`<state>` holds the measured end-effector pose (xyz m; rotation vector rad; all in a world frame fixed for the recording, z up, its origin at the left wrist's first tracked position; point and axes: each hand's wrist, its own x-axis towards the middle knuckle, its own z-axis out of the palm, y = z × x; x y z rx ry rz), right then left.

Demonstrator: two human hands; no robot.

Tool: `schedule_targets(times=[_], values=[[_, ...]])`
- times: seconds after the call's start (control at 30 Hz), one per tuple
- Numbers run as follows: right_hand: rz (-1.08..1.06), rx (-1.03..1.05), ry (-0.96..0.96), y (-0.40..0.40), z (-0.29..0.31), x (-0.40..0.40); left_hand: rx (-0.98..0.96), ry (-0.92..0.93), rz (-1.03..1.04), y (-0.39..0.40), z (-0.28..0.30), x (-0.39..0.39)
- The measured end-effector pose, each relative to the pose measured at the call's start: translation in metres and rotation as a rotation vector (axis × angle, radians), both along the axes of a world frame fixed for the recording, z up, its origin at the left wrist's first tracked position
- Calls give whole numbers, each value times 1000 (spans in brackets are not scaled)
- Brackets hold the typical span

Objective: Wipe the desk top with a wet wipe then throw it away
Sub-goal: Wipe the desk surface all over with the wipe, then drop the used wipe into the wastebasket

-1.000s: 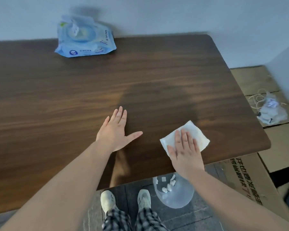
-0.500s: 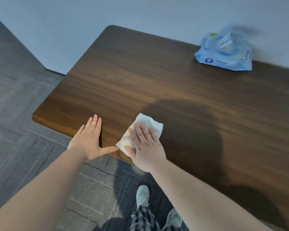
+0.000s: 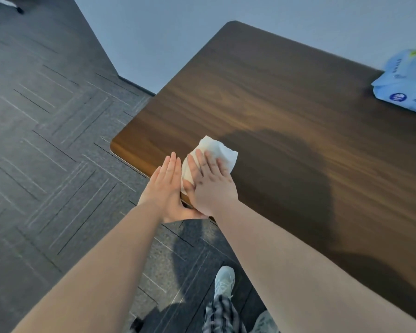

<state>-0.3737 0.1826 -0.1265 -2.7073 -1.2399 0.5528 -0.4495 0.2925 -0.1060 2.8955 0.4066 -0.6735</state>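
Two hands: both are at the near corner of the worktop (image 3: pixel 286 97), side by side and touching near the thumbs.
Right hand (image 3: pixel 208 182): your palm lies flat with fingers spread, pressing the wet wipe (image 3: pixel 220 150) down on the wood; it is not clenched round it, only bearing on it.
Left hand (image 3: pixel 165 186): flat and released, holding nothing, fingers together, sitting at the worktop's edge just left of your right hand.
Wet wipe: it lies under your right fingers, and its rumpled far part shows beyond your fingertips. It rests on the worktop, close to the near edge.
Wipe pack (image 3: pixel 406 82): far off to the right of your right hand, by the wall.
Step in hand: wiping, by my reading, with the wipe at the left end of the worktop.
Progress: the wood shows no clear wet trace, so you cannot tell how much is done.
Next move: probably sweep your right hand away from the edge, keeping even pressure so the wipe does not bunch or slide off.
Bin: not in view; you will need to find it before discarding.
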Motion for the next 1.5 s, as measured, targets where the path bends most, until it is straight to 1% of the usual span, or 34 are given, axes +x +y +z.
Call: schedule_targets(times=[0.1, 0.2, 0.27, 0.4, 0.53, 0.7, 0.83, 0.9, 0.97, 1.1, 1.23, 1.33, 1.37, 1.4, 1.47, 1.5], values=[[2, 25, 12, -10, 0, 1, 1, 38, 4, -1, 5, 2], [-27, 5, 12, -45, 2, 3, 21, 48, -30, -5, 11, 5], [-67, -14, 15, -78, 4, 4, 31, 58, -109, -16, 15, 10], [-253, -5, 27, -158, 8, 2, 12, 55, -303, -65, 27, 41], [-465, -37, 27, -257, 7, -2, -27, 11, -491, -148, 30, 87], [-764, -63, 5, -384, 9, -27, -71, -12, -737, -281, 28, 124], [-1031, -90, -90, -463, 2, -76, -54, -30, -987, -395, 21, 127], [-1183, -90, -86, -494, 1, -101, -63, -34, -1094, -449, 17, 122], [-1283, -77, -86, -522, -2, -125, -83, -38, -1196, -499, 15, 112], [-1376, -67, -145, -567, -9, -161, -119, -71, -1387, -586, 12, 89], [-1465, -27, -193, -604, -18, -176, -117, -104, -1510, -651, 6, 75], [-1420, -37, -215, -626, -27, -186, -110, -141, -1616, -691, 2, 67], [-1408, -9, -208, -632, -32, -190, -117, -154, -1659, -704, 0, 64], [-1453, 79, -186, -637, -39, -197, -135, -166, -1698, -717, -2, 61], [-1653, 294, -149, -646, -52, -215, -197, -184, -1740, -742, -5, 54], [-1762, 330, -112, -648, -58, -226, -231, -187, -1752, -754, -7, 49]])
